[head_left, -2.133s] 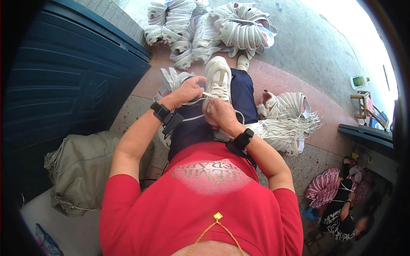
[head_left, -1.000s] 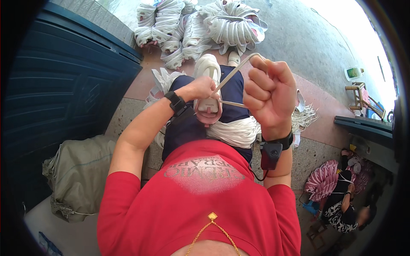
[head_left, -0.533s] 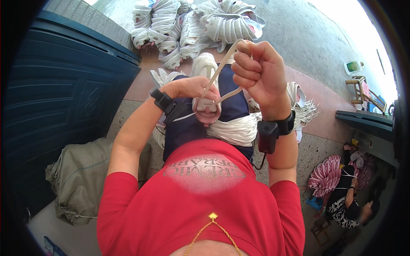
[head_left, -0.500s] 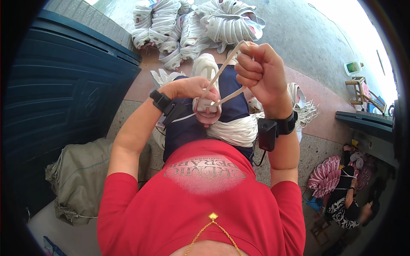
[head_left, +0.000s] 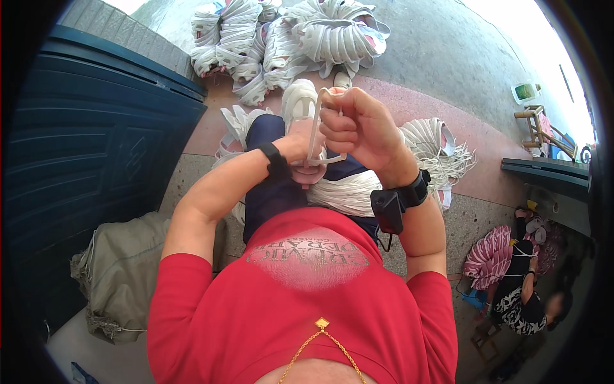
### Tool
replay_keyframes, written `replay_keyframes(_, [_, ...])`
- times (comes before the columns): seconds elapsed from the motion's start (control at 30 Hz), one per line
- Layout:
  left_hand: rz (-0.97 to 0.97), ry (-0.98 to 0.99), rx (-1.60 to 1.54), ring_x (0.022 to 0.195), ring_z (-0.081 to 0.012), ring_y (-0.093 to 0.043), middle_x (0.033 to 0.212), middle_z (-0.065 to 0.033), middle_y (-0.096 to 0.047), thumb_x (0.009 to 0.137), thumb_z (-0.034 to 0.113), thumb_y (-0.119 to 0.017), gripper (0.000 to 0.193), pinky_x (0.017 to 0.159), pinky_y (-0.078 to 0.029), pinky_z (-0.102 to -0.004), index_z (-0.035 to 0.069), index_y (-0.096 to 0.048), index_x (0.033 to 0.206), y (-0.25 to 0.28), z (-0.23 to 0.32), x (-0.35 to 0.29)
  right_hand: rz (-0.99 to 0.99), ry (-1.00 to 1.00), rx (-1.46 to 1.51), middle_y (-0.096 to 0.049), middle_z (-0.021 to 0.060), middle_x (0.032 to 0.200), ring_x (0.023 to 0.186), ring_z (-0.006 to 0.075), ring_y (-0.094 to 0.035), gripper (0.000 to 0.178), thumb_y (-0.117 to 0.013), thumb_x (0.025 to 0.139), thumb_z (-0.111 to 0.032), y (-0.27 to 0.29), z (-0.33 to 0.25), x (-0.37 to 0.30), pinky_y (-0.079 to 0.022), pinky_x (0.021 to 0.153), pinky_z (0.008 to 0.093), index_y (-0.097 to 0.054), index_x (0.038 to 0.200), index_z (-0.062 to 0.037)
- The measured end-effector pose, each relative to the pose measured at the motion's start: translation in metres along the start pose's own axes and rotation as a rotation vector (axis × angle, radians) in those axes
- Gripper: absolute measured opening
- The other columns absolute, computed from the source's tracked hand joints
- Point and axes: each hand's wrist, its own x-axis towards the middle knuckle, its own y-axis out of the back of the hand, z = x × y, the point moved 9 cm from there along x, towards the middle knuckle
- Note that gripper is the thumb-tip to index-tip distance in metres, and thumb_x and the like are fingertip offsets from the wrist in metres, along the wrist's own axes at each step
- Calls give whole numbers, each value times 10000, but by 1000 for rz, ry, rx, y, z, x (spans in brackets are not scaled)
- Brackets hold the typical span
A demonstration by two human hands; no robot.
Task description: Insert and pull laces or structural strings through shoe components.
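Note:
A white shoe with pink lining lies between my thighs, its opening toward me. My left hand is closed on the shoe's upper, with its fingertips partly hidden. A flat, off-white shoelace rises from the shoe in a loop. My right hand grips the top of that loop between thumb and forefinger, the other fingers curled. A thick bundle of white laces lies across my lap, just nearer me than the shoe.
Strapped bundles of white shoe uppers lie on the floor ahead. Another bundle of white uppers with loose laces lies right. A dark blue door and covered sack stand left. At right are a wooden stool and a seated person.
My right hand has come down and left with the lace, and the loop is narrower. My left hand has shifted slightly forward over the shoe.

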Motion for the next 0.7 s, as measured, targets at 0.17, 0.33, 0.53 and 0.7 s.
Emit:
replay_keyframes(0.17, [-77,-141,-196,916,-242,-695,1095,-111,-708,857,216,-688,228,825,-544,-352,64,-701,1026,55,55,-15,103,4,148,-313,-65,606,480,46,-267,227,-394,1021,-203,10,7,3,-225,426,221,-446,816,-122])
replay_keyframes(0.33, [-263,-112,-234,913,-208,-682,1057,-87,-716,858,205,-696,228,823,-530,-328,62,-717,1035,54,55,-4,63,12,170,-293,-75,592,470,42,-247,222,-424,999,-203,-18,10,15,-197,409,215,-449,791,-130])
replay_keyframes(0.53, [-393,-82,-212,910,-166,-666,1013,-59,-726,860,192,-705,229,820,-514,-299,59,-736,1045,28,42,15,-59,74,233,-271,-85,585,469,36,-229,245,-433,993,-199,-58,-11,15,-182,400,215,-430,759,-128])
replay_keyframes(0.7, [-608,-96,-453,907,-131,-654,975,-35,-735,862,181,-712,231,817,-500,-275,57,-752,1054,36,44,-14,-98,71,296,-287,-82,606,481,38,-233,186,-437,1003,-190,-44,-38,3,-198,415,214,-433,841,-98])
